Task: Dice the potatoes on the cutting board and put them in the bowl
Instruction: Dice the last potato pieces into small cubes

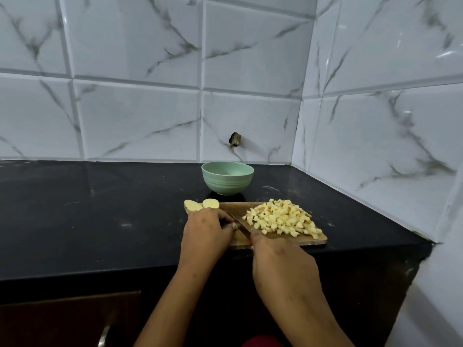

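A wooden cutting board (317,242) lies on the black counter. A heap of diced potato (281,219) covers its right half. Two potato halves (201,204) lie cut face up at its far left corner. My left hand (205,235) is curled over the board's left part; what it holds is hidden beneath it. My right hand (280,265) grips a knife (239,222) whose blade runs along the board between my left hand and the heap. Behind the board stands a green bowl (227,177), with nothing visible inside.
The black counter (100,209) stretches far to the left. White marble tile walls (375,146) close it off behind and on the right. A small dark fitting (235,140) sticks out of the back wall above the bowl. A cabinet handle (104,335) shows below.
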